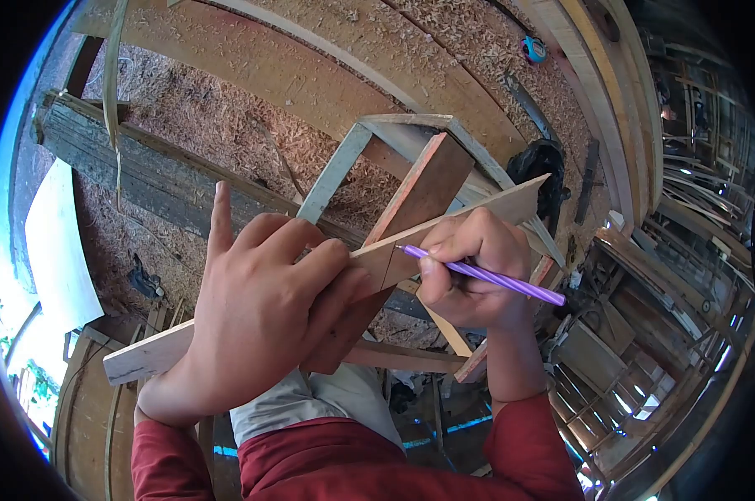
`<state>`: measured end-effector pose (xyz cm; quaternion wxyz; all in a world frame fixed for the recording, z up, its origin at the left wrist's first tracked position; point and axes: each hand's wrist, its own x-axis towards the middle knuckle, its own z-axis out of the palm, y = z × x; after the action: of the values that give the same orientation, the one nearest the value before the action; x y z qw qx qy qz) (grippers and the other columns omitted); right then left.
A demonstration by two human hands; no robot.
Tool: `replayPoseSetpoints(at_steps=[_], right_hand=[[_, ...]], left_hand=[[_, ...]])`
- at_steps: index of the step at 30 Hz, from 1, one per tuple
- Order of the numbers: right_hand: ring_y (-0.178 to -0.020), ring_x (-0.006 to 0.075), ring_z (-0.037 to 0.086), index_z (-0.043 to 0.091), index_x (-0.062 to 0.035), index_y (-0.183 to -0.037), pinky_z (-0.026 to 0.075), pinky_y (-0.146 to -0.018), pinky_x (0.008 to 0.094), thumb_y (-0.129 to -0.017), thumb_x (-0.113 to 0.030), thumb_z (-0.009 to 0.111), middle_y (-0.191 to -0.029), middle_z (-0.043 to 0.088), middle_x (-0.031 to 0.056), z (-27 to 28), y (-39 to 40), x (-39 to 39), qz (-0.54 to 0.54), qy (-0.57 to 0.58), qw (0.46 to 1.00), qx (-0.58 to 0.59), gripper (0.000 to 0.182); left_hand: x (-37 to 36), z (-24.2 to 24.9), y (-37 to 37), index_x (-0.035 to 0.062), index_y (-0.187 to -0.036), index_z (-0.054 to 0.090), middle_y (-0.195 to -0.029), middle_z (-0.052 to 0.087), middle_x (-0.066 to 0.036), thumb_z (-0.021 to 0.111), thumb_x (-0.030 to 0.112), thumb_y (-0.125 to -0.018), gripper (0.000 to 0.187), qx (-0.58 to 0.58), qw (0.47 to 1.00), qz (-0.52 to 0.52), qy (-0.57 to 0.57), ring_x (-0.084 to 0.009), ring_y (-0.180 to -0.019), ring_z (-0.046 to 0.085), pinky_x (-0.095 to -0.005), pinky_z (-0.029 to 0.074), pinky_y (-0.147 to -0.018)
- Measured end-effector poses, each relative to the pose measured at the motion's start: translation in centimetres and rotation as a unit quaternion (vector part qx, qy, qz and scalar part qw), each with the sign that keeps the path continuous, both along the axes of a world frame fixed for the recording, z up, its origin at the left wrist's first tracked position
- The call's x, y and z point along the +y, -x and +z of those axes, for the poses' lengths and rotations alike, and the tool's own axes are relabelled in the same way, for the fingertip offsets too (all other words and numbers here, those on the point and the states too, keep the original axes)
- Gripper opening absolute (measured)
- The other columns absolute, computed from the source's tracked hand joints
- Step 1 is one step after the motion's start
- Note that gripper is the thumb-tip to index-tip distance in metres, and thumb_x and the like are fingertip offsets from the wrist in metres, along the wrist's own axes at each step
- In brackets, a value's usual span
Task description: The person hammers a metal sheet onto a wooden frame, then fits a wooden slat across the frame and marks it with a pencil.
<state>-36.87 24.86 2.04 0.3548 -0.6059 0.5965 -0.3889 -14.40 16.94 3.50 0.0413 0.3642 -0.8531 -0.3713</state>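
A long thin board (148, 355) lies slanted across the view, its pointed end at the upper right. Over its left part is my left hand (269, 288), little finger stretched out and the other fingers bent against the board. In my right hand (477, 263) a purple pen (511, 281) is pinched, its tip touching the board's face beside a dark drawn line. Under the board, a wider brown plank (425, 185) crosses it at an angle. The palm side of my left hand is hidden.
A pale wooden frame (335, 173) stands behind the board. A weathered beam (160, 163) runs along the left over wood shavings. A blue tape measure (533, 49) and a black bag (548, 171) lie at the upper right. Curved planks (632, 92) rise at the right.
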Motion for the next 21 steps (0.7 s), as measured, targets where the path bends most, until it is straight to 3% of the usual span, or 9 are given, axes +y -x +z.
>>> replayPoseSetpoints(at_steps=[8,10,11,13,14,17,19,20,21], right_hand=[[-0.057,0.0187,0.066,0.053,-0.0060,-0.085,0.052,-0.053,0.0293,-0.079,0.001,0.071,-0.070,0.066,0.0081,-0.1,0.2,0.3,0.019,0.021,1.000,-0.003,0.020],[-0.054,0.0138,0.060,0.051,-0.0059,-0.090,0.047,-0.050,0.0260,-0.087,-0.003,0.071,-0.071,0.064,0.0083,-0.2,0.6,1.1,-0.041,-0.044,0.983,-0.173,0.021],[-0.054,0.0138,0.060,0.051,-0.0059,-0.090,0.047,-0.050,0.0260,-0.087,-0.003,0.071,-0.071,0.064,0.0083,-0.1,1.0,1.3,-0.036,-0.036,0.983,-0.177,0.021],[-0.054,0.0093,0.054,0.047,-0.0066,-0.095,0.042,-0.047,0.0232,-0.094,-0.009,0.071,-0.070,0.060,0.0071,0.6,2.1,1.8,-0.081,0.003,0.928,-0.365,0.024],[-0.055,0.0138,0.054,0.043,-0.0072,-0.094,0.046,-0.051,0.0262,-0.103,-0.023,0.061,-0.067,0.055,0.0087,1.5,3.6,2.6,-0.059,0.008,0.946,-0.317,0.026],[-0.060,0.0196,0.055,0.041,-0.0081,-0.091,0.050,-0.059,0.0305,-0.106,-0.032,0.049,-0.071,0.055,0.0119,4.2,6.0,5.7,-0.129,0.060,0.935,-0.324,0.030],[-0.072,0.0229,0.057,0.039,-0.0096,-0.088,0.050,-0.072,0.0373,-0.106,-0.029,0.042,-0.076,0.054,0.0139,6.4,7.8,9.4,-0.215,0.081,0.921,-0.313,0.026],[-0.071,0.0223,0.055,0.041,-0.0094,-0.091,0.050,-0.072,0.0378,-0.106,-0.029,0.043,-0.077,0.053,0.0120,7.5,8.5,11.2,-0.279,0.098,0.907,-0.299,0.025],[-0.071,0.0216,0.054,0.043,-0.0092,-0.093,0.049,-0.072,0.0383,-0.106,-0.028,0.043,-0.077,0.052,0.0101,8.2,9.3,13.2,-0.341,0.115,0.888,-0.286,0.023]], left_hand=[[0.2,0.0,0.1,0.0112,-0.089,0.067,-0.086,0.064,-0.005,0.071,0.027,-0.092,0.017,-0.003,1.000,0.004,0.006,-0.0281,-0.097,0.066,-0.0697,0.019,-0.119],[0.1,0.2,-0.2,0.0120,-0.089,0.068,-0.083,0.064,-0.005,0.070,0.029,-0.093,0.017,-0.009,1.000,0.012,0.016,-0.0278,-0.095,0.066,-0.0700,0.017,-0.119],[0.2,0.2,-0.3,0.0124,-0.090,0.068,-0.080,0.064,-0.005,0.068,0.031,-0.095,0.019,-0.021,1.000,0.004,-0.001,-0.0281,-0.093,0.067,-0.0701,0.017,-0.118],[0.5,0.2,-0.4,0.0129,-0.091,0.069,-0.077,0.064,-0.006,0.066,0.032,-0.097,0.021,-0.035,0.999,-0.005,-0.004,-0.0284,-0.090,0.068,-0.0701,0.018,-0.118],[0.7,0.1,-0.5,0.0127,-0.092,0.069,-0.075,0.064,-0.007,0.064,0.034,-0.099,0.023,-0.023,1.000,0.010,-0.006,-0.0286,-0.089,0.068,-0.0698,0.017,-0.117],[1.8,-0.7,-0.6,0.0132,-0.090,0.066,-0.073,0.067,-0.007,0.059,0.040,-0.101,0.030,0.020,0.999,0.022,0.025,-0.0298,-0.083,0.071,-0.0795,0.020,-0.110],[2.4,-0.1,-0.2,0.0072,-0.091,0.067,-0.071,0.064,-0.015,0.061,0.035,-0.101,0.031,0.001,0.997,0.074,-0.028,-0.0372,-0.074,0.065,-0.0478,0.048,-0.089],[2.7,0.3,0.2,0.0072,-0.091,0.067,-0.071,0.064,-0.015,0.061,0.035,-0.101,0.031,0.014,0.998,0.058,-0.017,-0.0372,-0.074,0.065,-0.0478,0.048,-0.089],[3.2,0.9,0.4,0.0089,-0.091,0.067,-0.073,0.066,-0.015,0.060,0.038,-0.101,0.031,-0.018,0.998,0.066,0.009,-0.0385,-0.075,0.067,-0.0601,0.038,-0.099]])
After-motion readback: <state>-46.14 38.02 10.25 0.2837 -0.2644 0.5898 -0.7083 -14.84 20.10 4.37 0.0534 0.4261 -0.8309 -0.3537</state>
